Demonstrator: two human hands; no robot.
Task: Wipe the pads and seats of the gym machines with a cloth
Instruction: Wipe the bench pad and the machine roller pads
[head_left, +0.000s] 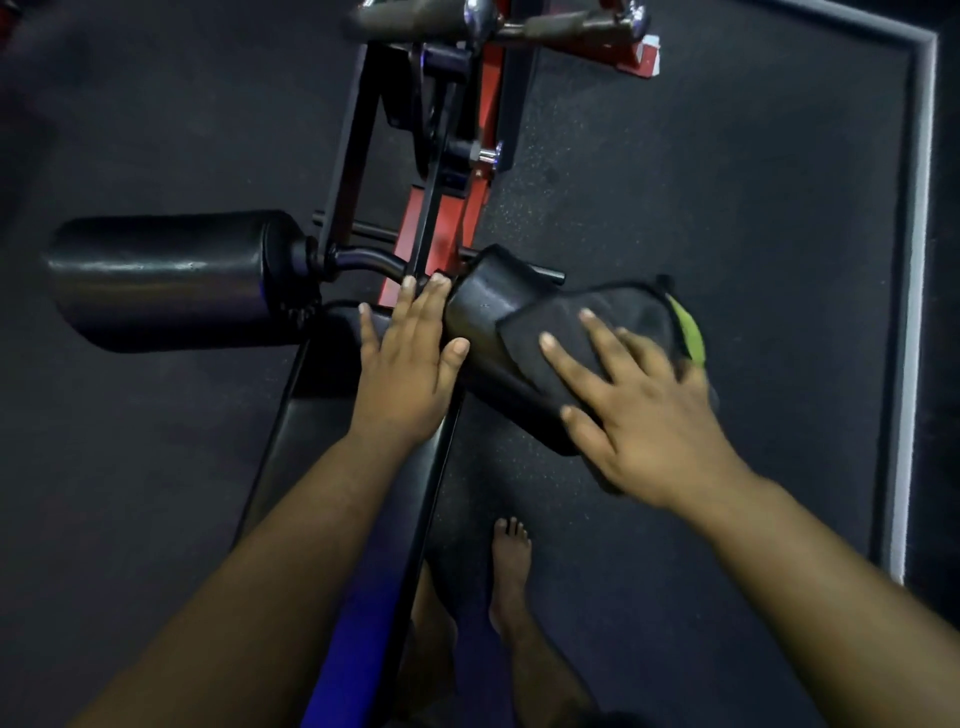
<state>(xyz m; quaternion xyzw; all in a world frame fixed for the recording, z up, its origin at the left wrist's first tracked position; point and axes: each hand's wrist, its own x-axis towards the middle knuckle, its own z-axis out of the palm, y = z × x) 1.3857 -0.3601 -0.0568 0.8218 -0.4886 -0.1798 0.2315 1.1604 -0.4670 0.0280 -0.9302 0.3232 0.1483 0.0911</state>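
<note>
Dark speckled floor (727, 208) fills the gym, with a pale grey border line (919, 260) running up the right side and across the top. On it stands a machine with a black and red frame (478, 171); 2 grey grips (571, 26) on chrome fittings sit at its far end.

2 black roller pads stick out from a crossbar. Left pad (166, 280) lies free, well apart from both hands. Right pad (493, 332) runs at a slant toward the lower right and carries the cloth (623, 322), a dark one with a green edge showing at its far right. Below the pads, the black seat (332, 415) stretches toward the viewer, its near end tinted blue.

Right hand (634, 410) lies flat on the cloth with fingers spread wide, pressing it against the right pad; the hand is slightly blurred. Left hand (410, 358) rests with straight fingers at the inner end of the right pad, fingertips reaching the crossbar, thumb lying against the pad, holding nothing.

Between the seat and the right forearm, a bare foot (511, 571) stands on the floor.
</note>
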